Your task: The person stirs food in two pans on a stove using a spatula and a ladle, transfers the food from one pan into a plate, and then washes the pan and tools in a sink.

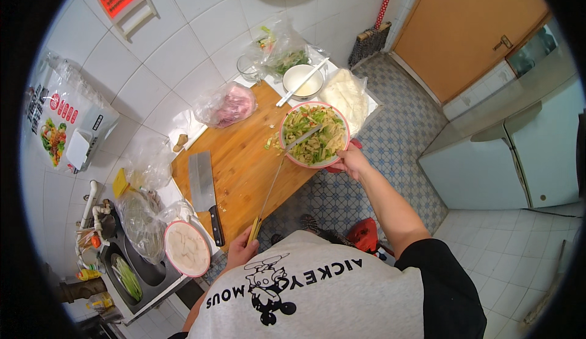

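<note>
My right hand (351, 161) grips the near right rim of a round bowl with a pink-red edge (346, 124), at the right end of the wooden cutting board (242, 169). Chopped green and pale yellow food (311, 144) fills the bowl. Something red shows beneath the rim by my fingers. My left hand (242, 248) holds the yellowish handle of a long, thin-shafted metal spatula (273, 185), whose flat head lies on the food. A cleaver (201, 181) with a black handle rests on the board's left side. Food scraps lie on the board beside the bowl.
Bagged raw meat (236, 103) sits at the board's back edge. Behind the bowl are a white bowl (302, 92) with chopsticks (311, 79) across it and bagged pale dough (344, 98). A bowl of pale pieces (187, 249) stands left, near the sink (144, 265).
</note>
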A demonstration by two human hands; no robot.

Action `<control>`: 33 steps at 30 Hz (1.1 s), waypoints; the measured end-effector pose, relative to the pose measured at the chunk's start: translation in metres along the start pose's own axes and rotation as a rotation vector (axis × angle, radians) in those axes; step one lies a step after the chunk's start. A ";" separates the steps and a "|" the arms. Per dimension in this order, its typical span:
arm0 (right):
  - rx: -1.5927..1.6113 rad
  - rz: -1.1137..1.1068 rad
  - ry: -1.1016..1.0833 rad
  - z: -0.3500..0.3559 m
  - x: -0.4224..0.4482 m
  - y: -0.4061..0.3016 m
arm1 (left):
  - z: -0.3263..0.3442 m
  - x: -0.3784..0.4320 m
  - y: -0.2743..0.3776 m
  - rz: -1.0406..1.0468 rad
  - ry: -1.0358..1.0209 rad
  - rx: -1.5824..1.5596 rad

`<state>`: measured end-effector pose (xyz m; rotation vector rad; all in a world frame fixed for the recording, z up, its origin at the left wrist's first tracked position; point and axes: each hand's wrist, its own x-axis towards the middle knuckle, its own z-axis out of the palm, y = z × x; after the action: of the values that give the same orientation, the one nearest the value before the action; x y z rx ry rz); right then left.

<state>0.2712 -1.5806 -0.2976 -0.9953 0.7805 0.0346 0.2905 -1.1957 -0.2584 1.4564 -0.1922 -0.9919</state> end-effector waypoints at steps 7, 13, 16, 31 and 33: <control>-0.028 0.024 -0.006 -0.008 0.001 0.001 | 0.002 -0.003 0.006 -0.111 0.057 -0.062; -0.455 -0.526 0.481 -0.017 -0.003 0.019 | 0.000 0.005 0.000 -0.121 -0.012 -0.155; -0.790 -1.110 0.555 0.027 -0.035 -0.019 | 0.001 0.006 -0.001 -0.121 -0.019 -0.180; -1.019 -1.545 0.585 0.088 0.021 -0.030 | 0.009 -0.003 0.046 -0.188 -0.067 -0.219; -1.116 -1.481 0.635 0.079 0.025 -0.025 | 0.009 -0.007 0.048 -0.171 -0.071 -0.261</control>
<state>0.3439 -1.5425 -0.2706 -2.5221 0.3483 -1.2986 0.3018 -1.2062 -0.2112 1.2145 0.0122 -1.1624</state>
